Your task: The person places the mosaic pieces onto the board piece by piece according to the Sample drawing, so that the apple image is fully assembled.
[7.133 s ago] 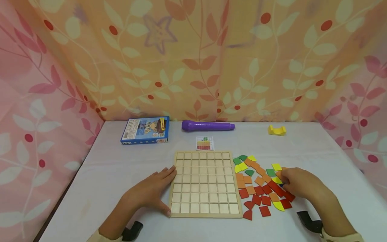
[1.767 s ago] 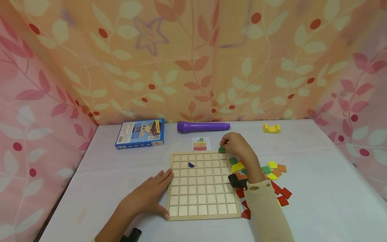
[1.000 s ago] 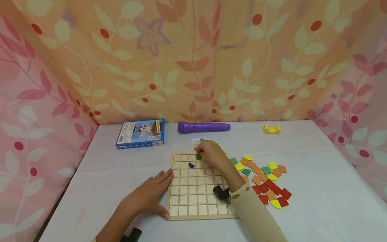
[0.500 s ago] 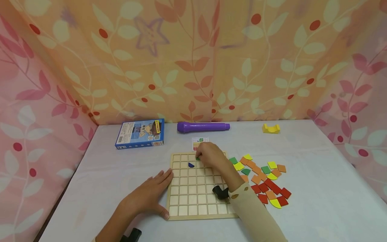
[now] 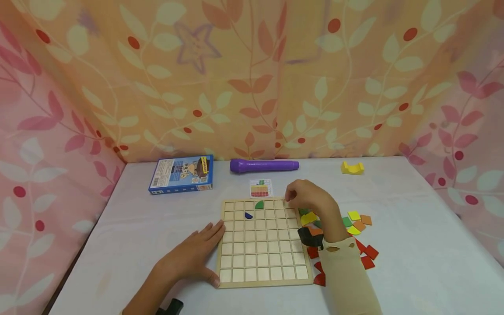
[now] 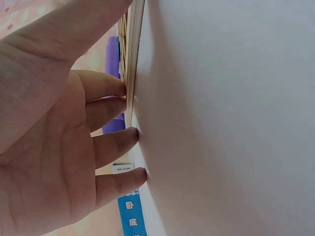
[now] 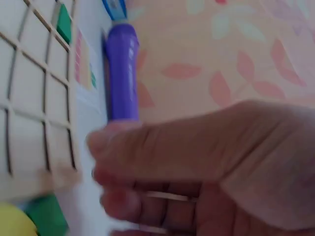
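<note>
Left hand [image 5: 194,258] flat, bracing board [image 5: 262,280] | right hand [image 5: 309,197] empty, loosely curled, over far-right corner | risk: sleeve [image 5: 348,280] sweeping loose tiles [image 5: 364,257], knocking green tile [image 5: 259,204] out

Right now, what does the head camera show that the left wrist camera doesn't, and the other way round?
Only the head view shows the right hand, the green piece and blue piece in the board's cells, the loose pieces, the small card and the yellow block. Only the left wrist view shows the left hand's fingertips close up at the board's edge. Both show the left hand, wooden board, purple flashlight and blue box.
</note>
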{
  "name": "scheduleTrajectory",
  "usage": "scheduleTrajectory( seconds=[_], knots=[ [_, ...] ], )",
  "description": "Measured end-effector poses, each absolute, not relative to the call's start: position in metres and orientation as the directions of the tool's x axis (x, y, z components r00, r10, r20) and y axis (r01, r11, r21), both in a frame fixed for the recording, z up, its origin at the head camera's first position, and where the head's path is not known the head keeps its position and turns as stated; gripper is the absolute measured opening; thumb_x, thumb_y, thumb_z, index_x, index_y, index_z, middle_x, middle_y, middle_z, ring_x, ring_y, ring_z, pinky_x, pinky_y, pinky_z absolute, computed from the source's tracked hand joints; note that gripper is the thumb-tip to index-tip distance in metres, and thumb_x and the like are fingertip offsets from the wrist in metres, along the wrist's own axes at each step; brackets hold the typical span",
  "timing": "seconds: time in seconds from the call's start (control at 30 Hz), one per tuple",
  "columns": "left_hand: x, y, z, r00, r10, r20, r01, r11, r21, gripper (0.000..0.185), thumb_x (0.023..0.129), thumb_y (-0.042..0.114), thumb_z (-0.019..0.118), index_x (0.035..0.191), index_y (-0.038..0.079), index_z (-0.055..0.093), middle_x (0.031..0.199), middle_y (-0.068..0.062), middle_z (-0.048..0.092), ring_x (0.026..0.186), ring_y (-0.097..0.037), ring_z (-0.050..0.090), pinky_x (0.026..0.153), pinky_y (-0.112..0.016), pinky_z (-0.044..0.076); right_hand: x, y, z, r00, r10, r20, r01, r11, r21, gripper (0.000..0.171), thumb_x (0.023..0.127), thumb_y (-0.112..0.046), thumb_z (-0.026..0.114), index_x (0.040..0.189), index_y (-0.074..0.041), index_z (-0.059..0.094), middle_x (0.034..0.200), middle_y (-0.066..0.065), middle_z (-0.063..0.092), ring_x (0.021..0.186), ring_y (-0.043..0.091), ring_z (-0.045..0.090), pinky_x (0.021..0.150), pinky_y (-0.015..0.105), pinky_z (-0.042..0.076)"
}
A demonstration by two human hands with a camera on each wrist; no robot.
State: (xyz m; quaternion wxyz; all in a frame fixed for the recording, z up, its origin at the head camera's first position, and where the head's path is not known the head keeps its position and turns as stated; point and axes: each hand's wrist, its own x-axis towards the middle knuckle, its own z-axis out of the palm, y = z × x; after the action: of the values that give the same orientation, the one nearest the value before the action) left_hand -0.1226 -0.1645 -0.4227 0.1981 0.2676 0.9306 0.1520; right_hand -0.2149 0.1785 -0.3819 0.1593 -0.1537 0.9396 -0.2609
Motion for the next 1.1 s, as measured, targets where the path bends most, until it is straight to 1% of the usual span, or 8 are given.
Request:
scheduleTrajectory(
  seconds=[0.1,0.2,0.23,0.47,0.67,0.83,0.97,1.1],
  knots=[
    [-0.122,-0.165,-0.422,-0.780,0.560,-0.281,0.437,0.807,0.396,0.135,0.053,0.065,0.087,0.159,0.006,0.027,0.166,-0.008,0.018,0.151,-0.034,0.016,0.116,-0.058,0.022,-0.213,0.196,-0.380,-0.919,-0.254,-0.301,-0.070,0.857,-0.510,0.007,0.082,-0.003,0.073,0.088,-0.005,0.069,0.086,0.007,0.060,0.076,0.024,0.053,0.065,0.035,0.047],
    [-0.121,-0.165,-0.421,-0.781,0.557,-0.283,0.430,0.808,0.403,0.135,0.053,0.064,0.088,0.159,0.006,0.027,0.165,-0.008,0.019,0.151,-0.034,0.016,0.116,-0.059,0.021,-0.211,0.206,-0.382,-0.904,-0.162,-0.396,0.042,0.888,-0.458,0.014,0.081,-0.011,0.079,0.089,-0.008,0.067,0.089,0.007,0.059,0.079,0.024,0.053,0.065,0.036,0.046],
    [-0.121,-0.165,-0.420,-0.782,0.555,-0.284,0.427,0.809,0.404,0.135,0.053,0.064,0.088,0.159,0.006,0.027,0.165,-0.008,0.019,0.151,-0.034,0.016,0.117,-0.059,0.021,-0.211,0.208,-0.384,-0.897,-0.149,-0.416,0.057,0.894,-0.444,0.016,0.081,-0.014,0.080,0.089,-0.009,0.067,0.089,0.006,0.059,0.079,0.024,0.053,0.066,0.035,0.045],
    [-0.122,-0.165,-0.422,-0.781,0.557,-0.282,0.437,0.810,0.390,0.134,0.054,0.065,0.087,0.159,0.007,0.027,0.166,-0.008,0.018,0.151,-0.034,0.016,0.116,-0.058,0.022,-0.213,0.210,-0.391,-0.889,-0.144,-0.434,0.069,0.896,-0.439,0.017,0.079,-0.013,0.080,0.084,-0.006,0.065,0.078,0.007,0.057,0.069,0.023,0.053,0.060,0.032,0.044],
    [-0.122,-0.164,-0.423,-0.782,0.554,-0.284,0.439,0.814,0.381,0.135,0.053,0.066,0.086,0.159,0.007,0.027,0.165,-0.008,0.019,0.151,-0.034,0.016,0.116,-0.058,0.022,-0.216,0.211,-0.394,-0.884,-0.147,-0.445,0.073,0.894,-0.441,0.019,0.079,-0.014,0.080,0.083,-0.007,0.063,0.077,0.007,0.056,0.068,0.022,0.053,0.060,0.032,0.043],
    [-0.122,-0.164,-0.424,-0.784,0.549,-0.290,0.435,0.819,0.374,0.135,0.053,0.067,0.086,0.159,0.008,0.027,0.166,-0.006,0.018,0.151,-0.033,0.016,0.116,-0.058,0.022,-0.219,0.216,-0.394,-0.886,-0.177,-0.429,0.061,0.872,-0.486,0.017,0.081,-0.014,0.079,0.080,-0.006,0.064,0.077,0.007,0.056,0.069,0.022,0.053,0.061,0.032,0.044],
    [-0.122,-0.164,-0.424,-0.783,0.550,-0.291,0.440,0.820,0.367,0.135,0.053,0.067,0.086,0.159,0.008,0.027,0.166,-0.006,0.018,0.151,-0.033,0.016,0.117,-0.057,0.022,-0.221,0.221,-0.395,-0.882,-0.212,-0.421,0.051,0.845,-0.532,0.013,0.084,-0.012,0.076,0.078,-0.005,0.067,0.074,0.005,0.058,0.066,0.020,0.054,0.061,0.030,0.046],
    [-0.122,-0.164,-0.423,-0.781,0.552,-0.291,0.438,0.818,0.373,0.134,0.054,0.066,0.086,0.159,0.007,0.027,0.166,-0.006,0.018,0.151,-0.034,0.016,0.117,-0.057,0.021,-0.221,0.224,-0.392,-0.879,-0.242,-0.411,0.027,0.835,-0.549,0.010,0.087,-0.011,0.072,0.079,-0.005,0.070,0.073,0.004,0.060,0.067,0.020,0.054,0.062,0.030,0.046]
  ],
)
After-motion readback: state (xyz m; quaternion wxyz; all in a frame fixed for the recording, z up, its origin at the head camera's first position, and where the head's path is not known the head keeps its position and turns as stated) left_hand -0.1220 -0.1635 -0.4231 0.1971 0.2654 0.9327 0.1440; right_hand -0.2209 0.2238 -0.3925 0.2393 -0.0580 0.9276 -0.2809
